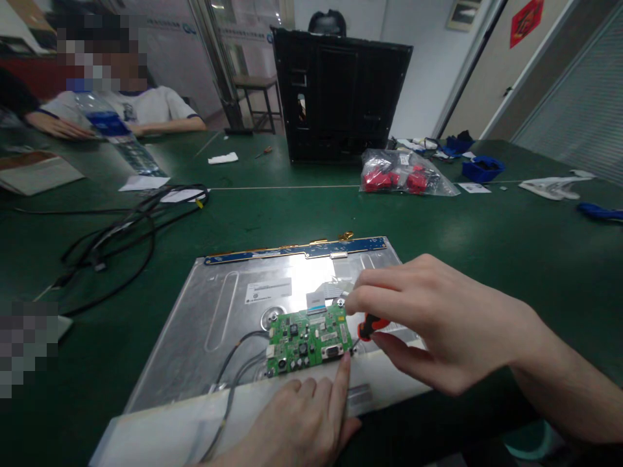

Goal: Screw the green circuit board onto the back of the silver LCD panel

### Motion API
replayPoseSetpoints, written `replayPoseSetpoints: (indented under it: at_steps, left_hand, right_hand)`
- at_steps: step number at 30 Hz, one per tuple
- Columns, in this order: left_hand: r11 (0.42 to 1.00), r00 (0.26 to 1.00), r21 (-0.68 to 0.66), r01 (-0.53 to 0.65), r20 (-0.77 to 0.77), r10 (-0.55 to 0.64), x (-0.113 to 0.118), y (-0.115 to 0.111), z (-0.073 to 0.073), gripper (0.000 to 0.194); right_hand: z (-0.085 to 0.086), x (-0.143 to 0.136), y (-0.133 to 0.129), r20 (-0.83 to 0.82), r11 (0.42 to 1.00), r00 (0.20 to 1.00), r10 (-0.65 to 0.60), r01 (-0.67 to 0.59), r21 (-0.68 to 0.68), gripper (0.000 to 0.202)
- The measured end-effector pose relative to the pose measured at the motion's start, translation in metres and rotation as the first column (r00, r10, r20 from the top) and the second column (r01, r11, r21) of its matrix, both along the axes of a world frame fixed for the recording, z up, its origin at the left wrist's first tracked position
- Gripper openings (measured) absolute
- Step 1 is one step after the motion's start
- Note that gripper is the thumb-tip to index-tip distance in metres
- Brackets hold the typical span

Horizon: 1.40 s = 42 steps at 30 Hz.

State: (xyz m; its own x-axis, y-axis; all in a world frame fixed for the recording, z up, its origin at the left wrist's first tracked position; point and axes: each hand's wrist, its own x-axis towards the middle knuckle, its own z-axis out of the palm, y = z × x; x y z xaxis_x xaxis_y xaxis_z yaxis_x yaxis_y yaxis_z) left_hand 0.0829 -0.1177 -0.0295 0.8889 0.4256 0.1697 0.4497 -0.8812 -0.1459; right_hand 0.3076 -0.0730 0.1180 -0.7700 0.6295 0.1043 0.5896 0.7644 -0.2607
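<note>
A green circuit board point(304, 340) lies on the silver metal back of a display panel point(185, 331). My right hand point(438, 318) pinches a small screwdriver point(372, 325) by its red and black handle. Its shaft slants down to the board's lower right corner, where the tip is hard to make out. At that same corner, the outstretched index finger of my left hand point(302, 415) touches the board's edge, while its other fingers curl over the panel. A flat ribbon cable point(316, 302) enters the board's top edge, and dark wires point(232, 376) leave its left side.
Black cables point(121, 227) lie on the green table point(272, 211) at left, near a water bottle point(119, 133). Behind the panel stand a black monitor housing point(343, 97) and a plastic bag of red parts point(403, 174). A person point(165, 110) sits across the table at left.
</note>
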Motion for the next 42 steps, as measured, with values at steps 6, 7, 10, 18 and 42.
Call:
replayPoseSetpoints:
  at_steps: [6,7,10,18,42]
  left_hand:
    - [1.0,1.0,0.017,0.0,-0.018,0.0,0.0003,0.0006,0.0008,0.052]
    - [1.0,1.0,0.016,0.003,-0.021,-0.002,0.0005,0.0008,0.0013,0.053]
    - [1.0,1.0,0.012,0.009,-0.015,-0.009,0.0014,0.0012,0.0027,0.053]
    - [1.0,1.0,0.014,0.008,-0.03,-0.007,-0.0003,0.0004,0.0014,0.05]
    - [1.0,0.998,-0.023,-0.004,-0.06,0.002,-0.0009,-0.0015,0.0043,0.057]
  right_hand:
    - [-0.0019,0.0003,0.0003,0.02,0.996,1.0,-0.021,0.019,0.088,0.008]
    - [-0.0029,0.0001,0.0006,0.021,0.994,0.999,-0.032,0.03,0.107,0.006]
    - [-0.0055,-0.0008,0.0012,0.024,0.988,0.998,-0.053,0.049,0.143,0.009]
    - [-0.0016,-0.0006,0.0004,0.033,0.998,0.999,-0.032,0.031,0.048,0.012]
    - [-0.0038,-0.0012,0.0011,0.015,0.997,0.999,-0.038,0.037,0.069,0.021]
